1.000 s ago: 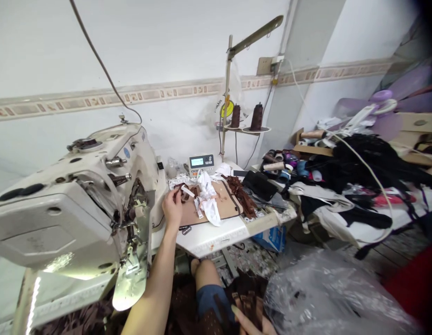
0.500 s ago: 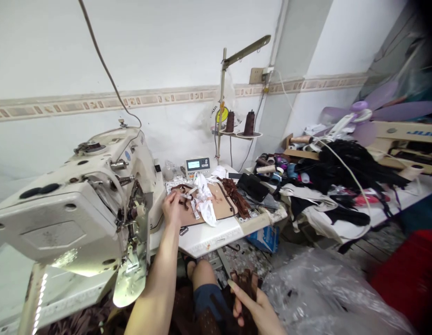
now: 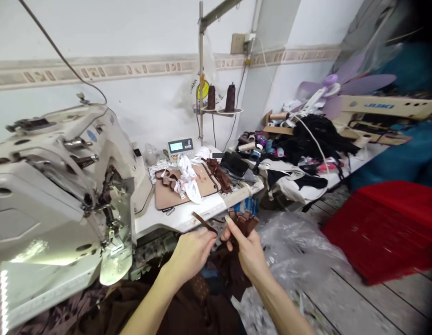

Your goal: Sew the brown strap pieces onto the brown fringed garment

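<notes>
My left hand [image 3: 191, 253] is closed in a pinch on a thin brown strap [image 3: 203, 222] that sticks up and to the left. Beside it, my right hand [image 3: 249, 251] is shut on a bunch of brown fabric pieces [image 3: 244, 222]. Both hands meet below the front edge of the white sewing table [image 3: 188, 216], over dark brown cloth [image 3: 188, 307] on my lap. A large white sewing machine [image 3: 58, 177] fills the left side. On the table a brown pad [image 3: 177, 193] carries white strips [image 3: 188, 179] and brown straps [image 3: 219, 172].
A small control box [image 3: 181, 145] and a thread stand with two dark spools [image 3: 221, 97] stand at the back. To the right are a bench heaped with dark cloth [image 3: 316, 139], a purple fan [image 3: 344, 86], a red crate [image 3: 386, 225] and clear plastic sheeting [image 3: 295, 253] on the floor.
My left hand left the pad on the table and came down to my lap, now pinching a brown strap. My right hand rose with the brown pieces to meet it. The view swung right.
</notes>
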{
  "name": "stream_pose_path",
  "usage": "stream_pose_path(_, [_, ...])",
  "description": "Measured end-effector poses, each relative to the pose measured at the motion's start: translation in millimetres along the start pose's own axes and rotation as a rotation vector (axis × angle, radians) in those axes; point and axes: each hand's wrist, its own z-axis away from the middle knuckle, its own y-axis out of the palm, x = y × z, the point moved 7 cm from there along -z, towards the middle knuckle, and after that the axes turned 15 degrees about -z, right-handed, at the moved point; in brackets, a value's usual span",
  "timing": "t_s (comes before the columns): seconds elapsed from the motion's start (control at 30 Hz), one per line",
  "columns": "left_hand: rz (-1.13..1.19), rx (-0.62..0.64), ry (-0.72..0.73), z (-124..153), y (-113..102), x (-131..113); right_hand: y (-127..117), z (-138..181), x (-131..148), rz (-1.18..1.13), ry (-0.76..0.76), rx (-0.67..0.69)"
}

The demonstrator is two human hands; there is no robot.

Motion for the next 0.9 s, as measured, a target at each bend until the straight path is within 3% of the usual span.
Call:
stream_pose_path(0.1, [-0.117, 0.165, 0.179, 19, 12, -27, 3, 1, -10, 0.23, 0.191, 0.212])
stream_pose_path(0.2, [-0.172, 0.21, 0.326, 35, 15, -41, -1, 18, -41, 0.34, 0.457, 0.427])
stream_pose_path(0.3, [-0.091, 0.222, 0.262, 46, 10, -30, -15, 29, -55, 0.32, 0.489, 0.396])
stream_pose_path(0.43, [-0.006, 0.283, 0.105, 61, 1, 1, -33, 28, -40, 0.384, 0.329, 0.246])
stream_pose_path(0.5, [0.037, 0.285, 0.09, 67, -3, 8, -36, 27, -34, 0.416, 0.338, 0.239])
stream_pose_path(0.7, [-0.158, 0.033, 0.273, 68, -16, -9, -31, 31, -48, 0.255, 0.631, 0.337])
stream_pose_path(0.9, [-0.086, -0.229, 0.406, 65, -24, -27, -14, 31, -54, 0.1, 0.58, 0.429])
